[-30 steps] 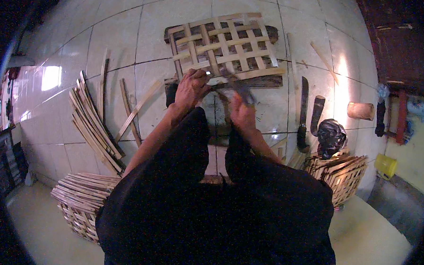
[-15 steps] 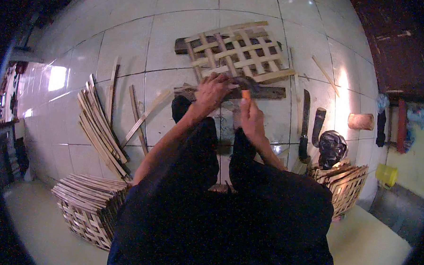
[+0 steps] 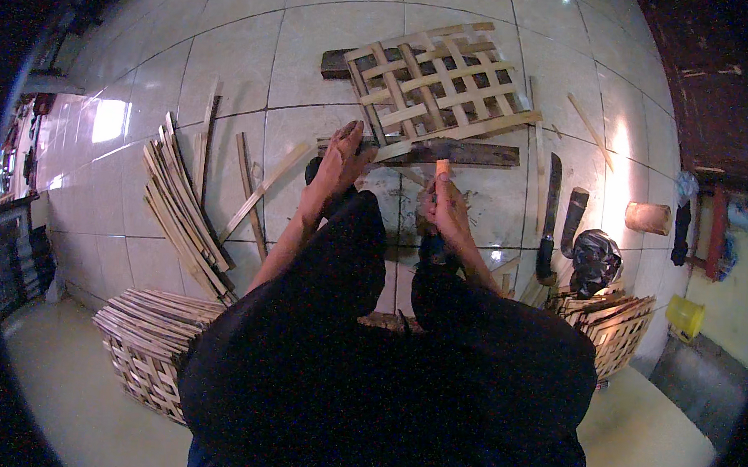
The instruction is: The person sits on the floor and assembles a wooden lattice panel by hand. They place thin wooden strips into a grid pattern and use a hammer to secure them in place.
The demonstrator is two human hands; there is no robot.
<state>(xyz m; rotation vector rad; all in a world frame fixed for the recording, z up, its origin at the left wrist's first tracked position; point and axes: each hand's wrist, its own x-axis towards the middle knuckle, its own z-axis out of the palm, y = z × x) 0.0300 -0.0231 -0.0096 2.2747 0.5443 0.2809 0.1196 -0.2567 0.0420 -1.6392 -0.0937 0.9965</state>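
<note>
Since half a second ago, the left hand (image 3: 341,157) has drawn away from the right hand (image 3: 449,205) toward the left end of the lower board (image 3: 486,155), and the woven panel (image 3: 425,82) has slid a little rightward. From where I stand, the right hand is wrapped round an orange-handled tool (image 3: 443,166); the left has its fingers close together, and I cannot tell whether they grip anything.

That panel rests over the upper board (image 3: 337,64), beyond the hands, its near edge at the lower board. Bare tile floor (image 3: 302,63) spreads from its left edge to the loose strips (image 3: 183,217), and more tile stretches beyond its far edge. On the right there is a narrower gap before the long knife (image 3: 552,204), with a black plastic bag (image 3: 598,260) farther back.

It is an open lattice of pale and brownish flat strips, set askew, with dark showing through the holes. Along the near edge one pale strip juts past the weave at the right; its left end comes down near the left hand.
</note>
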